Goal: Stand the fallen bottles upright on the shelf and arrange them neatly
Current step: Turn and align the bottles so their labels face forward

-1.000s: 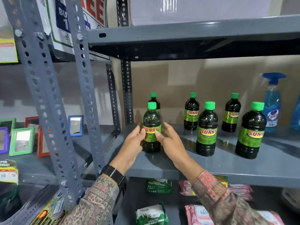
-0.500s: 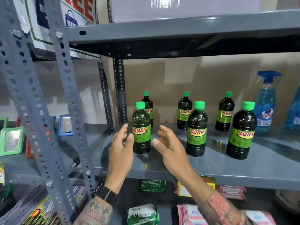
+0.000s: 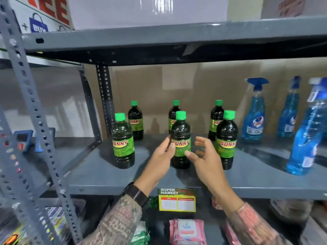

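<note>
Six dark SUNNY bottles with green caps stand upright on the grey shelf (image 3: 99, 174), three in front and three behind. The front row is the left bottle (image 3: 123, 144), the middle bottle (image 3: 180, 131) and the right bottle (image 3: 226, 138). My left hand (image 3: 160, 159) is at the middle bottle's left side, fingertips against its label. On the bottle's right, my right hand (image 3: 206, 158) has spread fingers clear of it and the thumb tip at the label's edge. Neither hand is closed around it.
Three blue spray bottles stand at the right, one near the front (image 3: 307, 137) and two further back (image 3: 253, 117). The upper shelf (image 3: 177, 35) hangs low overhead. A slotted post (image 3: 35, 121) stands at the left. A price tag (image 3: 177, 199) and wipe packs (image 3: 187, 230) lie below.
Both hands let go of the front left bottle, which stays upright, and moved right to either side of the front middle bottle. The view shifted right, showing more spray bottles.
</note>
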A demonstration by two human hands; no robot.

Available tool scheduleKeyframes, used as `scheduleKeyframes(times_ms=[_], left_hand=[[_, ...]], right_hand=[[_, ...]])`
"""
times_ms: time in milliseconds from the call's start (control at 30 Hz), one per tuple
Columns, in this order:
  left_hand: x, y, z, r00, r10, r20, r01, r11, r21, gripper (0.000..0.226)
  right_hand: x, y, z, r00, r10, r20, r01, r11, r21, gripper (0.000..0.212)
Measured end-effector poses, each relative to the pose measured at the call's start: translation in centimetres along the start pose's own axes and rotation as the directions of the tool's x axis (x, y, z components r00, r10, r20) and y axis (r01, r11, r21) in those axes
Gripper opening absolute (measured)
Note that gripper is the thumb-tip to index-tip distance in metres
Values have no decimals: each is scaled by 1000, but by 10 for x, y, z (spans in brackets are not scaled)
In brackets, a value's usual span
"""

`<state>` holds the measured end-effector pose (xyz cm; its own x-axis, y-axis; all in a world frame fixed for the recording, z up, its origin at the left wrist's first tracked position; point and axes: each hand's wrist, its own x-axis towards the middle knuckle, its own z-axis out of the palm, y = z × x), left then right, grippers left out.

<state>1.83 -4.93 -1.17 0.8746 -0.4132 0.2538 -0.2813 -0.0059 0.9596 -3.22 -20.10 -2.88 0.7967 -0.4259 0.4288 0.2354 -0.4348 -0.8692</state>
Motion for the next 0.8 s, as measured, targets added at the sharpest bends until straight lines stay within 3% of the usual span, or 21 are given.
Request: scheduleKeyframes(times_ms=[100, 267, 400, 533, 800], left_hand=[[1, 1, 6, 999, -27, -39, 25, 999, -44, 45], [0, -1, 2, 993, -69, -98, 66, 997, -39, 51], [3, -1, -4, 985, -125, -118, 112, 988, -107, 54], [4, -3, -3, 981, -183, -64, 164, 959, -230, 40], [2, -2, 0, 983, -177, -45, 166, 969, -183, 25]], right_hand=[[7, 3, 6, 1000, -5, 22, 5, 1000, -6, 38], [10, 2, 22, 1000, -9, 1, 9, 999, -40, 34], [12, 3, 25, 998, 15, 58, -19, 997, 73, 34], [18, -1, 27, 975, 101, 198, -167, 922, 350, 36], [14, 2, 29, 980, 96, 176, -150, 936, 320, 43]])
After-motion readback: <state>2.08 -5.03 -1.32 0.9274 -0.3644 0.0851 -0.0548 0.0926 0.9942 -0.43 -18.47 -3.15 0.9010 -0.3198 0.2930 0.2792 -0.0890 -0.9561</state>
